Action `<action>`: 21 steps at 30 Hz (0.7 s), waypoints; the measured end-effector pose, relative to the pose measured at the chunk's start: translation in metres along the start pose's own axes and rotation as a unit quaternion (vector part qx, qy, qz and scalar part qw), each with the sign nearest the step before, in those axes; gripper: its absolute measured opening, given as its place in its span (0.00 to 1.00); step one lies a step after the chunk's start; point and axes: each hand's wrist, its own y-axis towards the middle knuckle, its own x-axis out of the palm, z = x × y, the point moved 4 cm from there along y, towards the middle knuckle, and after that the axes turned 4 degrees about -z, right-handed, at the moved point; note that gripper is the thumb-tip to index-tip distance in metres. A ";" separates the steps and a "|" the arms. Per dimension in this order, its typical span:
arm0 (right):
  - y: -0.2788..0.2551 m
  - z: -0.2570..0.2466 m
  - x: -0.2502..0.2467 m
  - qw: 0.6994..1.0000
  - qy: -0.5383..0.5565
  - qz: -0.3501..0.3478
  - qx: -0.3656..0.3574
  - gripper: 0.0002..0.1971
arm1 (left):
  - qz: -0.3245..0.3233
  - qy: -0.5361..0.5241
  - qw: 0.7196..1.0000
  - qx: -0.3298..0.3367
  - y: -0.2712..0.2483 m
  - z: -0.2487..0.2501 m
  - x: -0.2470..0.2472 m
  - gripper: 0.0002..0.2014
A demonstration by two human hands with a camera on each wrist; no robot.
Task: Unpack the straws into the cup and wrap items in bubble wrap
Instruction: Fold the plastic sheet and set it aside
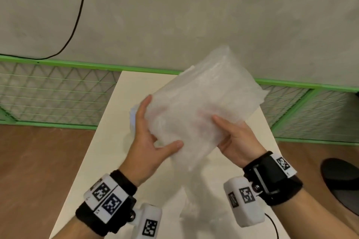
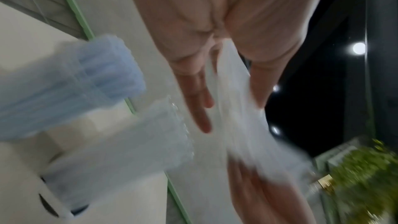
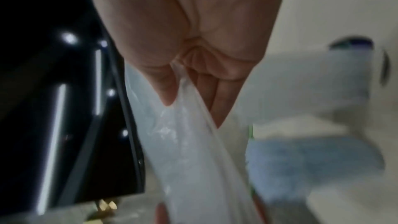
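Note:
I hold a sheet of clear bubble wrap (image 1: 202,103) up over the white table (image 1: 124,87) with both hands. My left hand (image 1: 159,122) grips its near left edge, thumb on top and fingers behind. My right hand (image 1: 221,132) pinches the near right edge, thumb on the upper face. The wrist views show the bubble wrap (image 2: 232,101) (image 3: 189,142) caught between thumb and fingers. A pack of pale blue straws (image 2: 90,77) (image 3: 312,166) lies on the table under the sheet, with only a sliver of the straws (image 1: 132,117) visible in the head view. No cup is clearly visible.
A blurred translucent cylinder (image 2: 120,144) (image 3: 349,71) with a dark end lies beside the straws. A green mesh fence (image 1: 58,91) runs behind the table, and a black cable (image 1: 77,15) hangs on the wall. A dark round object (image 1: 342,180) sits on the floor at right.

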 end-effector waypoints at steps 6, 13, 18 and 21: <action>-0.010 -0.012 -0.016 0.965 -0.220 -0.106 0.099 0.16 | -0.086 0.081 0.979 -0.166 0.011 0.001 -0.040 0.40; -0.006 -0.030 -0.007 0.939 -0.319 -0.111 0.071 0.09 | -0.134 0.028 0.968 -0.211 0.011 -0.004 -0.011 0.11; -0.008 -0.037 -0.012 0.971 -0.230 -0.066 0.021 0.11 | -0.069 -0.035 0.982 -0.173 0.014 -0.004 -0.017 0.11; -0.009 -0.039 -0.012 0.973 -0.222 -0.066 0.003 0.09 | -0.056 -0.051 0.980 -0.182 0.015 0.000 -0.016 0.18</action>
